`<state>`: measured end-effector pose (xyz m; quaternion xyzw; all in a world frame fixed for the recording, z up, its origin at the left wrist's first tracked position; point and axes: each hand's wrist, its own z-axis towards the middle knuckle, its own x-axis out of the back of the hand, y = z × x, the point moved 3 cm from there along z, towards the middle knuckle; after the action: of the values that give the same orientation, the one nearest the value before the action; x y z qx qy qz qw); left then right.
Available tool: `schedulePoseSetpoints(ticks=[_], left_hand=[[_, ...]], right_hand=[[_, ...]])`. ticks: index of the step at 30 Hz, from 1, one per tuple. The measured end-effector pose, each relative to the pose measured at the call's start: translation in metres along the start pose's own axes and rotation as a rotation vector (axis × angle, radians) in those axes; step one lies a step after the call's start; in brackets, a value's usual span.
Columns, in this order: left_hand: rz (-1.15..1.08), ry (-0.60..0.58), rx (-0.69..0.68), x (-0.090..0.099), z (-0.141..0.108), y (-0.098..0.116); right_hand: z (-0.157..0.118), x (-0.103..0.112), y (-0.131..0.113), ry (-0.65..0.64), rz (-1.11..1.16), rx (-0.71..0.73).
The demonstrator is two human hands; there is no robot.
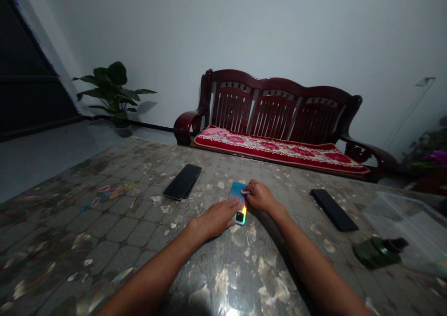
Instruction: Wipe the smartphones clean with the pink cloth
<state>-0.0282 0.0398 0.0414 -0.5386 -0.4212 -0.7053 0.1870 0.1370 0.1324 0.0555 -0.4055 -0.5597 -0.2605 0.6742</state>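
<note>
A shiny blue phone [236,188] lies on the table with its back up and its dark camera block toward me. Rainbow-coloured light shows along its near right edge. My left hand [220,215] rests across the phone from the left, fingers stretched out flat. At the phone's far right side, my right hand [259,195] is closed, its fingers pinching a small pale thing [246,192] against the phone's back. The kind of that pale thing is too small to make out.
A dark phone [183,182] lies left, with several coloured rubber bands [113,191] beyond it. To the right are a black flat case [333,209], a green bottle [377,252] on its side and a clear plastic box [401,213]. A wooden bench [272,87] stands behind the table.
</note>
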Motion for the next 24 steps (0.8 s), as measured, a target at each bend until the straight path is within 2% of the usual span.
schedulePoseSetpoints(ticks=[4,6,13,20,24], left_hand=[[0.009,-0.011,0.012,-0.002,0.0,-0.001],[0.018,-0.012,0.01,-0.002,0.0,-0.001],[0.007,0.003,-0.006,-0.001,0.002,0.0],[0.005,0.006,0.004,-0.005,0.002,-0.002],[0.011,0.018,-0.014,-0.001,0.003,0.002]], right_hand=[[0.016,-0.003,0.005,0.065,0.004,-0.125],[0.022,-0.005,0.003,0.079,-0.002,-0.143],[0.028,-0.007,-0.015,-0.041,0.007,0.081],[0.039,-0.006,-0.01,0.054,-0.028,-0.062],[0.039,-0.008,-0.018,-0.02,-0.017,0.044]])
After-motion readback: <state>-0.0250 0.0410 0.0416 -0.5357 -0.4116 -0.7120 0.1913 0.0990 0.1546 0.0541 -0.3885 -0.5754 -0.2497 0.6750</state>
